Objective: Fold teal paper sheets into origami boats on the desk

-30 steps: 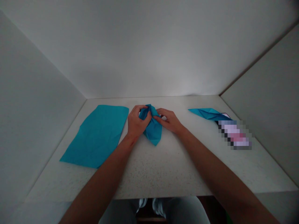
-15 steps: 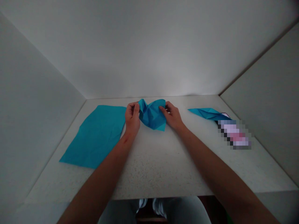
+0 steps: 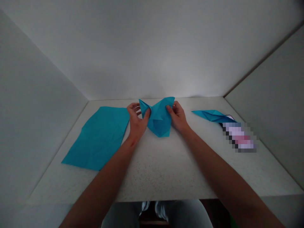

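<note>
A partly folded blue paper [image 3: 158, 118] is held up just above the white table [image 3: 166, 164] between both hands. My left hand [image 3: 137, 120] pinches its left pointed corner with thumb and fingers. My right hand [image 3: 178, 117] pinches its upper right corner. The paper's lower tip points down toward the table. The creases show a pocket in the middle.
A flat blue sheet [image 3: 99, 136] lies on the table to the left. A folded blue paper shape [image 3: 211, 115] lies at the right, next to a blurred flat object [image 3: 239, 137]. White walls close in the table on three sides.
The crumpled fold has been pulled open sideways. My hands have moved apart, each holding one corner, and the paper now spreads wider with two points at the top.
</note>
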